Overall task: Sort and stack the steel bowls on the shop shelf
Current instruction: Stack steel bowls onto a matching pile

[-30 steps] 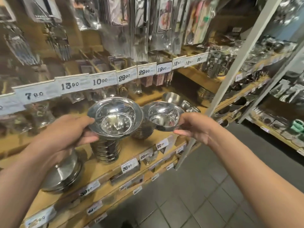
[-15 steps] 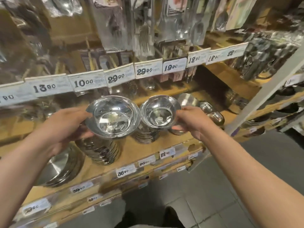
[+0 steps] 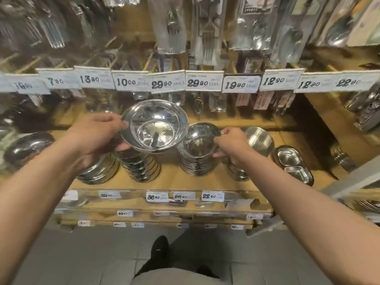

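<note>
My right hand [image 3: 230, 144] pinches the small bowl [image 3: 202, 133], apparently seated on its stack [image 3: 197, 161], while my left hand [image 3: 96, 138] grips the big bowl [image 3: 154, 125] directly above the taller stack [image 3: 139, 167].

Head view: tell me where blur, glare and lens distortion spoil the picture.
Head view: the hanging cutlery packs at upper left are smeared by motion blur; the price tags read sharply mid-frame but blur toward the left edge; bright glare sits inside the big bowl in the left hand; wide-angle distortion bows the tag row and splays both forearms.
</note>
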`<state>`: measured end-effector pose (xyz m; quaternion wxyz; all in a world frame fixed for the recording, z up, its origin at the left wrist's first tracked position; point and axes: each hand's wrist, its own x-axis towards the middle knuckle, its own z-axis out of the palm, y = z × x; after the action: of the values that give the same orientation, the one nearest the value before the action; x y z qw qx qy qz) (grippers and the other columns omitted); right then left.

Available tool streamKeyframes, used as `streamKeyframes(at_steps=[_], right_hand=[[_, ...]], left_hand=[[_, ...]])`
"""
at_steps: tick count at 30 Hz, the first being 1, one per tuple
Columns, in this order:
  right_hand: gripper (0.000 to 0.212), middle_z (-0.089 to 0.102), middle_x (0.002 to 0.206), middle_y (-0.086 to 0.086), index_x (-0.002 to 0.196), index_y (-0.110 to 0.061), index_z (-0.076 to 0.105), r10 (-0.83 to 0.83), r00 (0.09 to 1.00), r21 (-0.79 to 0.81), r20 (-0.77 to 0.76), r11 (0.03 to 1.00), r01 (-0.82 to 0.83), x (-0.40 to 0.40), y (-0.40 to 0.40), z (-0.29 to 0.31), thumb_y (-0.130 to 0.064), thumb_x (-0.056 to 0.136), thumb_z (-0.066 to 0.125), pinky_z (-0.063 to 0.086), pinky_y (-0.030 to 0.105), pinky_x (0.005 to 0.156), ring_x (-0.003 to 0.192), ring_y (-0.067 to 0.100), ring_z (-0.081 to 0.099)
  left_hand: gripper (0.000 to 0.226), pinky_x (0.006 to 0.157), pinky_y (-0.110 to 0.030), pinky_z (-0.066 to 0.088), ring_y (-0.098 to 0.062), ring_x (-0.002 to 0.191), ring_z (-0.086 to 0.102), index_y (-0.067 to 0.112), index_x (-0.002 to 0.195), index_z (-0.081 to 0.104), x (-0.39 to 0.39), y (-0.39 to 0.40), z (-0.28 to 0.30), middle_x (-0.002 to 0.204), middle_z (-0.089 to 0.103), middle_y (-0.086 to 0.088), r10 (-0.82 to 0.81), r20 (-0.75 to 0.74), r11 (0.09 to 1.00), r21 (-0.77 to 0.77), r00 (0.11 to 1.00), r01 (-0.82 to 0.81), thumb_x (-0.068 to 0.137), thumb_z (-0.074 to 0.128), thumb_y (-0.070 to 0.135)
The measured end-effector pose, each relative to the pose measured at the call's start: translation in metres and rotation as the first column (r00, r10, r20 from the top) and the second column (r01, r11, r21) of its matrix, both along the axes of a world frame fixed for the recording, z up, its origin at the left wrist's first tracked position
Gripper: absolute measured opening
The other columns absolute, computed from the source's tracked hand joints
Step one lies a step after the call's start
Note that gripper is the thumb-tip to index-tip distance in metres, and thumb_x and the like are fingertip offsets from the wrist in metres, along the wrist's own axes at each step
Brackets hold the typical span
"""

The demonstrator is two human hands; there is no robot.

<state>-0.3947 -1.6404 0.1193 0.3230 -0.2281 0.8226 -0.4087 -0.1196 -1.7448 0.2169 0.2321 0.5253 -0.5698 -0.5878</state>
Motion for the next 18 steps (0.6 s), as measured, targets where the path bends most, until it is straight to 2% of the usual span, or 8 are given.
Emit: streamKeyframes(at_steps=[4,9,10,12,13,14,16,18], right_hand=[[0.012,0.063,0.104,0.007,0.098,-0.013,0.061,-0.015,1.000,-0.006,0.010,1.000,0.015,-0.003,-0.014,-0.008,-0.005,0.090,0.065,0.064,0.037,0.060,0.058,0.023,0.074],[0.037,0.062,0.130,0.009,0.128,-0.008,0.064,0.017,1.000,0.008,-0.010,1.000,-0.017,-0.003,-0.020,-0.020,-0.005,0.091,0.065,0.063,0.031,0.059,0.064,0.020,0.073],[0.035,0.062,0.127,0.009,0.126,-0.007,0.065,0.021,1.000,0.008,0.000,1.000,-0.021,-0.002,-0.020,-0.021,-0.005,0.091,0.065,0.062,0.028,0.055,0.067,0.022,0.073],[0.012,0.066,0.112,0.008,0.101,-0.010,0.070,0.013,0.999,0.006,0.030,1.000,-0.014,-0.001,-0.020,-0.025,-0.005,0.091,0.065,0.058,0.024,0.047,0.069,0.023,0.073],[0.011,0.066,0.104,0.006,0.087,-0.015,0.066,0.004,0.999,0.009,0.038,1.000,-0.004,-0.001,-0.020,-0.027,-0.005,0.091,0.066,0.058,0.024,0.048,0.069,0.023,0.072],[0.019,0.064,0.096,0.004,0.079,-0.019,0.060,-0.004,0.999,0.012,0.040,1.000,0.003,-0.002,-0.021,-0.029,-0.005,0.090,0.068,0.060,0.025,0.050,0.069,0.022,0.071],[0.020,0.059,0.087,0.002,0.085,-0.020,0.056,-0.005,1.000,0.034,0.023,0.999,0.004,-0.003,-0.021,-0.032,-0.005,0.090,0.068,0.063,0.031,0.058,0.067,0.022,0.072],[0.018,0.059,0.090,0.005,0.094,-0.020,0.054,0.007,1.000,0.068,0.009,0.998,-0.008,-0.005,-0.020,-0.036,-0.008,0.092,0.068,0.064,0.036,0.064,0.067,0.026,0.074]], left_hand=[[0.014,0.051,-0.020,0.056,-0.021,0.072,0.075,0.003,0.105,0.071,0.007,0.005,-0.001,0.093,0.078,-0.016,0.093,-0.007,0.995,-0.030,0.996,-0.094,0.096,0.063,0.011],[0.011,0.052,-0.021,0.058,-0.021,0.073,0.075,0.006,0.099,0.072,0.003,0.006,-0.009,0.090,0.078,-0.016,0.090,-0.007,0.995,-0.041,0.996,-0.090,0.096,0.062,0.010],[0.010,0.051,-0.021,0.058,-0.023,0.074,0.074,0.006,0.099,0.071,0.001,0.005,-0.011,0.090,0.078,-0.016,0.085,-0.007,0.996,-0.034,0.996,-0.085,0.096,0.063,0.010],[0.010,0.050,-0.022,0.058,-0.024,0.072,0.074,0.005,0.100,0.071,-0.003,0.002,-0.013,0.088,0.077,-0.016,0.069,-0.013,0.997,-0.018,0.998,-0.069,0.095,0.063,0.009],[0.010,0.050,-0.022,0.058,-0.023,0.069,0.074,0.005,0.100,0.071,-0.006,0.001,-0.014,0.087,0.078,-0.016,0.062,-0.020,0.998,-0.012,0.998,-0.062,0.095,0.062,0.009],[0.010,0.051,-0.023,0.059,-0.023,0.068,0.074,0.004,0.100,0.070,-0.009,-0.001,-0.015,0.087,0.078,-0.015,0.059,-0.024,0.998,-0.009,0.998,-0.059,0.096,0.062,0.008],[0.011,0.054,-0.026,0.061,-0.023,0.070,0.075,0.004,0.102,0.071,-0.016,-0.005,-0.017,0.089,0.078,-0.016,0.052,-0.024,0.999,-0.008,0.998,-0.052,0.096,0.062,0.008],[0.013,0.055,-0.027,0.061,-0.024,0.071,0.075,0.002,0.104,0.071,-0.023,-0.009,-0.019,0.090,0.078,-0.017,0.031,-0.018,1.000,-0.002,0.999,-0.031,0.095,0.062,0.007]])
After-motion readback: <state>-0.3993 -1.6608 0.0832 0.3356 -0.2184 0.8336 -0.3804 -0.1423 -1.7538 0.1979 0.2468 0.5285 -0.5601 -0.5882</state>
